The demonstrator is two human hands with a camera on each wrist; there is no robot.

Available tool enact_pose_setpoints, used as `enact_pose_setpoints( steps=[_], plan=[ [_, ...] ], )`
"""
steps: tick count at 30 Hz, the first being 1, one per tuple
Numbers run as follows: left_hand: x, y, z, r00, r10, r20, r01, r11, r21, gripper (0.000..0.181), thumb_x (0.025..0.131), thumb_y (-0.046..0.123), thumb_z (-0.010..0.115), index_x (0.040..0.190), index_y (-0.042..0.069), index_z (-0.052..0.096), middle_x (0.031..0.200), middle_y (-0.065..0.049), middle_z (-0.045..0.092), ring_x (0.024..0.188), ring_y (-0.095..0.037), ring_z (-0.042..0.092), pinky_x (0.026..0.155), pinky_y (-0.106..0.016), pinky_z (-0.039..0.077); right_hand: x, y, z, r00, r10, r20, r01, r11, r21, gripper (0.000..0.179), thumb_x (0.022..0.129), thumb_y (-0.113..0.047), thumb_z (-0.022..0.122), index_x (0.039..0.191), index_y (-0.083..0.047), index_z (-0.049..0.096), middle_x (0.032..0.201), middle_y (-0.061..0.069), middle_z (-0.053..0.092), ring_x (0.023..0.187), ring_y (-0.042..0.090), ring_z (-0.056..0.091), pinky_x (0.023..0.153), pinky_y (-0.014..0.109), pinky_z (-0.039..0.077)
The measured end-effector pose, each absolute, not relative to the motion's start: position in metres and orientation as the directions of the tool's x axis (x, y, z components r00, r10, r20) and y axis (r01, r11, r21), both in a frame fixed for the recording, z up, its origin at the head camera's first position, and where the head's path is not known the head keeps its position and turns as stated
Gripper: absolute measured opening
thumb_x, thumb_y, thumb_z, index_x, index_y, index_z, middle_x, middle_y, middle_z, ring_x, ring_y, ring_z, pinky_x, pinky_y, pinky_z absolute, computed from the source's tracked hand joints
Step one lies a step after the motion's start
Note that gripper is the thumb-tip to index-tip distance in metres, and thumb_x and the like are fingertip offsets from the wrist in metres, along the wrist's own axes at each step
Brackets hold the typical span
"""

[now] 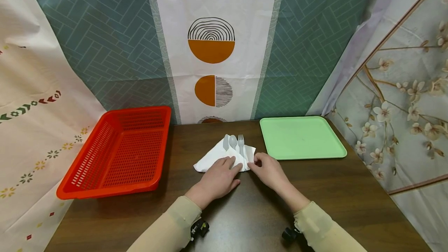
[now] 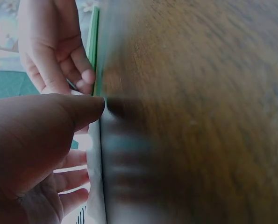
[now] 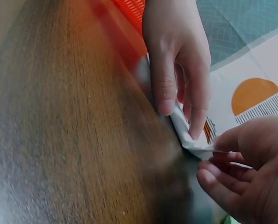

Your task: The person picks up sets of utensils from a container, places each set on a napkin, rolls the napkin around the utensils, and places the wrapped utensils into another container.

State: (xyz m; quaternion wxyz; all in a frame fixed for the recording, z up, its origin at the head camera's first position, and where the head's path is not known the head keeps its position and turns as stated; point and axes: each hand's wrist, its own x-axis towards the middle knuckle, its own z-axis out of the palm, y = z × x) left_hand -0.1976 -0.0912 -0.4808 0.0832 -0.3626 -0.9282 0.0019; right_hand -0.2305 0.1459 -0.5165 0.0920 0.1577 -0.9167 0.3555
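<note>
A white napkin (image 1: 207, 161) lies partly folded on the table, with a knife (image 1: 225, 142), a spoon (image 1: 233, 141) and a fork (image 1: 241, 141) side by side on it. Only their upper ends show; the napkin and fingers cover the rest. My left hand (image 1: 217, 179) rests its extended fingertips on the napkin over the covered lower ends. At the napkin's right side, my right hand (image 1: 269, 170) pinches the edge between thumb and fingers. The right wrist view shows this pinched napkin (image 3: 180, 125) edge slightly lifted, beside the left fingers.
To the left stands a red plastic basket (image 1: 159, 162) with slotted walls. A light green tray (image 1: 302, 139) lies at the back right, close to my right hand. Patterned cloths hang behind and on both sides of the brown wooden table (image 1: 252, 221).
</note>
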Motion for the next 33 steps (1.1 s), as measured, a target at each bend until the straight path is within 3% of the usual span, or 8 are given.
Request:
enact_pose_setpoints(
  steps=[8, 21, 33],
  plan=[
    [-0.198, -0.091, -0.481, -0.727, 0.672, 0.141, 0.670, 0.739, -0.069, 0.053, 0.108, 0.041, 0.072, 0.152, 0.013, 0.065, 0.153, -0.020, 0.061, 0.140, -0.034, 0.060, 0.121, -0.045, 0.043, -0.213, 0.124, -0.479, -0.975, -0.142, 0.169, -0.220, 0.699, -0.680, 0.017, 0.100, -0.014, 0.081, 0.088, -0.014, 0.069, 0.082, -0.003, 0.064, 0.076, 0.017, 0.056, 0.075, 0.038, 0.048],
    [-0.199, -0.091, -0.481, -0.725, 0.674, 0.143, 0.669, 0.738, -0.087, 0.055, 0.108, 0.042, 0.072, 0.153, 0.012, 0.064, 0.152, -0.020, 0.062, 0.139, -0.033, 0.060, 0.120, -0.044, 0.044, -0.214, 0.121, -0.484, -0.968, -0.165, 0.191, -0.252, 0.657, -0.710, 0.012, 0.100, -0.016, 0.083, 0.091, -0.016, 0.074, 0.096, -0.002, 0.072, 0.082, 0.018, 0.059, 0.078, 0.038, 0.049],
    [-0.199, -0.092, -0.480, -0.713, 0.684, 0.152, 0.680, 0.728, -0.083, 0.056, 0.108, 0.042, 0.073, 0.153, 0.011, 0.063, 0.151, -0.019, 0.062, 0.139, -0.033, 0.060, 0.121, -0.043, 0.043, -0.216, 0.120, -0.486, -0.961, -0.187, 0.201, -0.275, 0.653, -0.706, 0.013, 0.100, -0.016, 0.083, 0.091, -0.017, 0.073, 0.091, -0.004, 0.070, 0.077, 0.016, 0.056, 0.074, 0.036, 0.047]
  ],
)
